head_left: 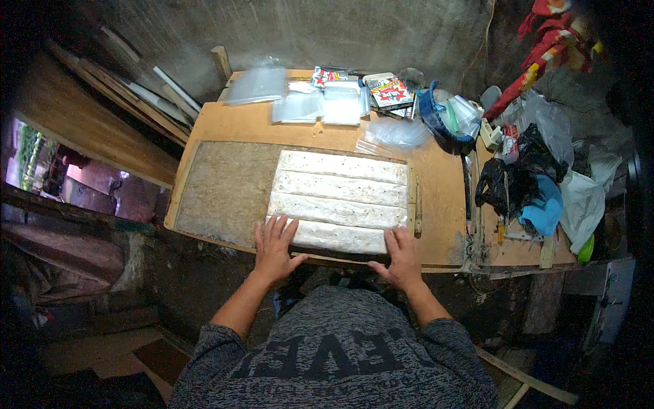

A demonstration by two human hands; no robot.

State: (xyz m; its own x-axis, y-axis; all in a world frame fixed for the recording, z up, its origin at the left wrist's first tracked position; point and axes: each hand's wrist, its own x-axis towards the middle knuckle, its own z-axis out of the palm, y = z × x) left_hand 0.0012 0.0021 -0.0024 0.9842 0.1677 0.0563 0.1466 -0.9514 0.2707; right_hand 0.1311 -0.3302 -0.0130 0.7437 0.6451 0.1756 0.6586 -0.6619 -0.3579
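Note:
Several long white, speckled blocks (338, 208) lie side by side on a worn board (218, 191) set on the orange wooden tabletop (443, 225). My left hand (274, 249) is at the left end of the nearest block, its spread fingertips touching it. At that block's right end, my right hand (399, 253) has its fingertips on the block, thumb apart and low by the front edge. A thin wooden stick (417, 203) lies just right of the blocks.
Clear plastic bags (296, 105), printed boxes (388, 93) and a blue container (432, 112) sit at the back. Black (497, 184) and white bags (589, 198) pile up at the right, below red cloth (558, 48). Planks (109, 82) lean at the left. A concrete wall rises behind.

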